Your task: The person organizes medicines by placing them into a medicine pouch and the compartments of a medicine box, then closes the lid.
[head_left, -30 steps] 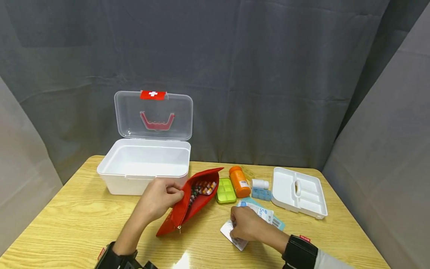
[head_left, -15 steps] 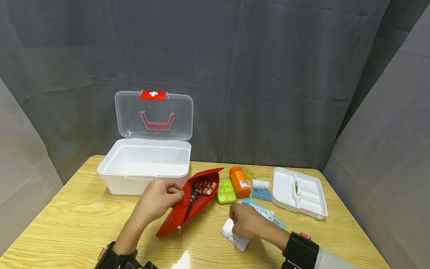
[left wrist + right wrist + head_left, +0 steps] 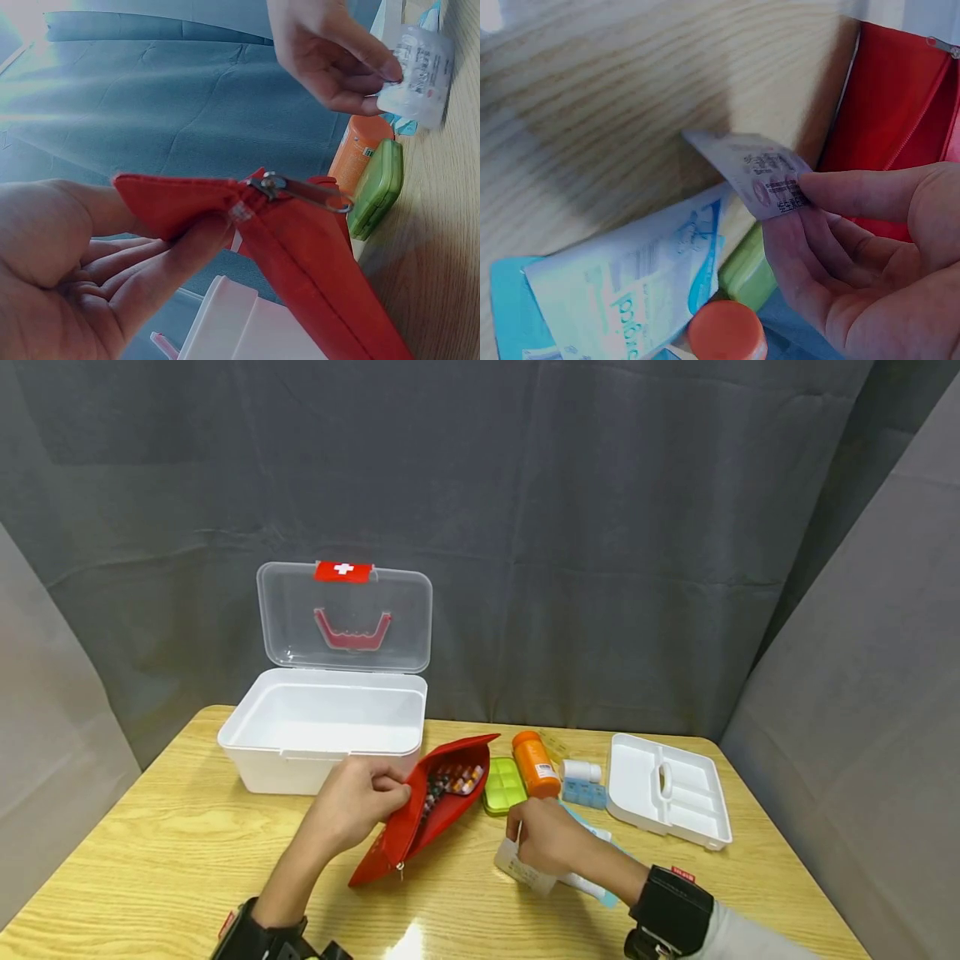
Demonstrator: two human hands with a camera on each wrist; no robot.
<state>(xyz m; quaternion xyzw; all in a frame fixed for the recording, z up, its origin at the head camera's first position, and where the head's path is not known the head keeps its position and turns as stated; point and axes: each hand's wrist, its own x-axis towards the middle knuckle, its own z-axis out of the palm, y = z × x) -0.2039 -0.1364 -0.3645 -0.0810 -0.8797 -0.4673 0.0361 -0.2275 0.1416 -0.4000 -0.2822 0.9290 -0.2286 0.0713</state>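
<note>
My left hand (image 3: 360, 804) pinches the edge of a red zippered pouch (image 3: 300, 255), whose mouth gapes open. Capsule blister packs (image 3: 459, 778) show inside the pouch. To the right, my right hand (image 3: 551, 837) grips a silver-white blister pack (image 3: 757, 171) between thumb and fingers, and the pack is tilted up over the table. Dark printing covers its foil side in the right wrist view. Beneath that hand in the head view lie a white-and-blue printed packet (image 3: 641, 274) and a light-blue packet (image 3: 517, 304), partly hidden by the hand.
An open white first-aid box (image 3: 322, 768) with a clear lid stands back left. Behind my right hand are a green pill organizer (image 3: 504, 787), an orange bottle (image 3: 536, 767), a small white bottle (image 3: 581, 770) and a blue pill case (image 3: 583, 792). A white compartment tray (image 3: 697, 793) lies right.
My right hand has lifted the blister pack, which lay flatter on the table, and tilted it upward. The packets beneath have shifted slightly. My left hand keeps its grip on the pouch.
</note>
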